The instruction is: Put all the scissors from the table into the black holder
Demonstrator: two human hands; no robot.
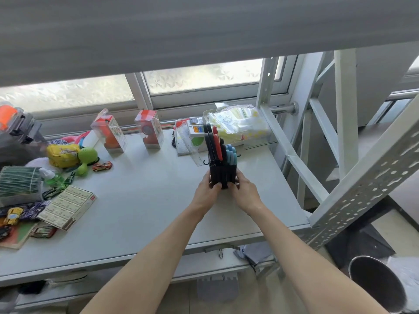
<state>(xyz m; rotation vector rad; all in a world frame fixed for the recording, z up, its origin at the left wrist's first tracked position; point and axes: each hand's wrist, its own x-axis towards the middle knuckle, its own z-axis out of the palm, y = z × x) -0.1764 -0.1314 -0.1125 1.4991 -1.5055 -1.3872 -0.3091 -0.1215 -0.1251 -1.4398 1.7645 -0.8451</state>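
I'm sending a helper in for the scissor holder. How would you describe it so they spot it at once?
On the pale grey table under the window, look toward the right end, just in front of the clear box of yellow and white packets. The black holder stands upright there, gripped by the left hand and right hand. Only it has red, black and blue scissor handles sticking out.

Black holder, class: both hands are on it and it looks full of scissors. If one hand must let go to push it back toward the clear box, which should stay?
Probably the right hand: it sits on the holder side nearer the clear box. The left hand is otherwise equally placed, so the edge is slight.
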